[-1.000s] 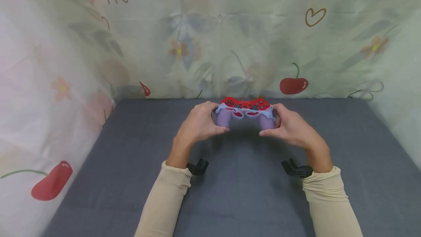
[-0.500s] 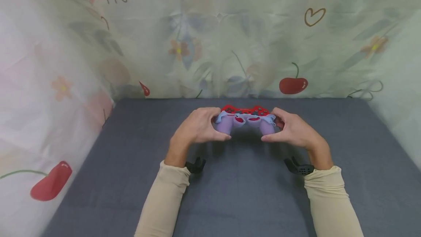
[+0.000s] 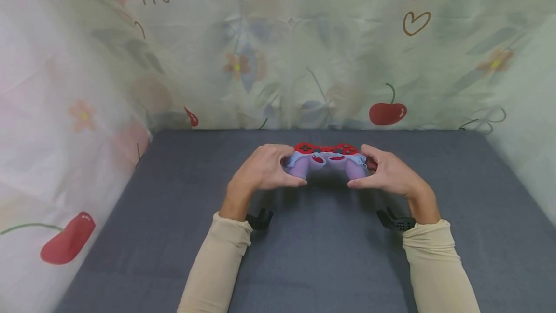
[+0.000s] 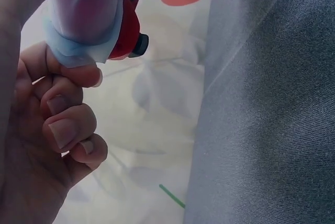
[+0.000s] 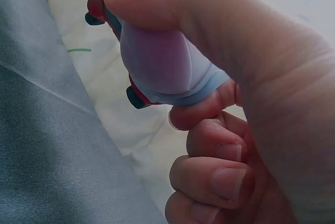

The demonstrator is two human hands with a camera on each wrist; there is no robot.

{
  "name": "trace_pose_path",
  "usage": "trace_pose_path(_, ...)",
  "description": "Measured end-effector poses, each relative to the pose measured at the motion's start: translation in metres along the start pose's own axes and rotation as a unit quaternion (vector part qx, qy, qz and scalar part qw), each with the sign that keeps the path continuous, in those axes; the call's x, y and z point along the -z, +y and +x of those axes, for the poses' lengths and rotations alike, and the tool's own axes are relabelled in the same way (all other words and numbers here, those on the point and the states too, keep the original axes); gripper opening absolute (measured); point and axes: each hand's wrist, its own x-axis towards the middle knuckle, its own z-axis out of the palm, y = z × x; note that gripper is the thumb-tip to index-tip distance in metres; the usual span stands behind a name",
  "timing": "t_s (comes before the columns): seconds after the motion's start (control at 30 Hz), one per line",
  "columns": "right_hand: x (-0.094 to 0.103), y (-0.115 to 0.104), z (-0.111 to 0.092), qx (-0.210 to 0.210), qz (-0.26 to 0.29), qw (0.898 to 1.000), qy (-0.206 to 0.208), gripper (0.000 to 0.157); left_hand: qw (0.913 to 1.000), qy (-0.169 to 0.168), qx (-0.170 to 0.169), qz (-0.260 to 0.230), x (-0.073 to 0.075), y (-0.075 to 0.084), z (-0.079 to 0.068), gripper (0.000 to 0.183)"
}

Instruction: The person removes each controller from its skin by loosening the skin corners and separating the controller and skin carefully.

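Observation:
A red game controller [image 3: 326, 149] is held up between both hands, its button face with black buttons showing. A translucent lilac-blue silicone sleeve [image 3: 299, 167] covers its two handles, and the sleeve's edge is bunched below the buttons. My left hand [image 3: 269, 168] pinches the left handle between thumb and index finger. On the other side, my right hand [image 3: 388, 170] pinches the right handle the same way. Both wrist views show the remaining fingers curled beneath the sleeve [image 4: 86, 14]. In the right wrist view the thumb presses over the covered handle [image 5: 154, 59].
A grey cloth-covered table [image 3: 312, 255] lies beneath the hands. Behind it hangs a printed curtain [image 3: 286, 62] with cherries and flowers, and a similar one [image 3: 65, 158] stands along the left side. Black wrist cameras [image 3: 259, 219] are strapped to both wrists.
The controller and both hands have come down and nearer the body, mostly in the first half second, with a slight shift right since. The grips on both handles stay the same.

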Motion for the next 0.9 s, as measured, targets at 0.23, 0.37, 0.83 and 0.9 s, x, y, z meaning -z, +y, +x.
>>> trace_pose_path(0.23, -0.002, 0.004, 0.002, 0.006, 0.003, 1.000, 0.001, 0.056, 0.9998, 0.016, -0.005, 0.005, -0.002, -0.001, 0.001, 0.042)
trace_pose_path(0.37, -0.002, 0.003, 0.002, 0.003, 0.004, 1.000, 0.013, 0.056, 0.9992, 0.020, 0.012, 0.031, -0.002, 0.001, 0.001, 0.040)
trace_pose_path(0.83, -0.013, -0.011, 0.012, -0.046, -0.030, 0.997, 0.061, 0.066, 0.9826, 0.034, 0.120, -0.138, -0.005, 0.008, 0.008, 0.078)
trace_pose_path(0.9, -0.014, -0.014, 0.013, -0.052, -0.017, 0.997, 0.049, 0.083, 0.9833, 0.029, 0.123, -0.131, -0.006, 0.009, 0.009, 0.077)
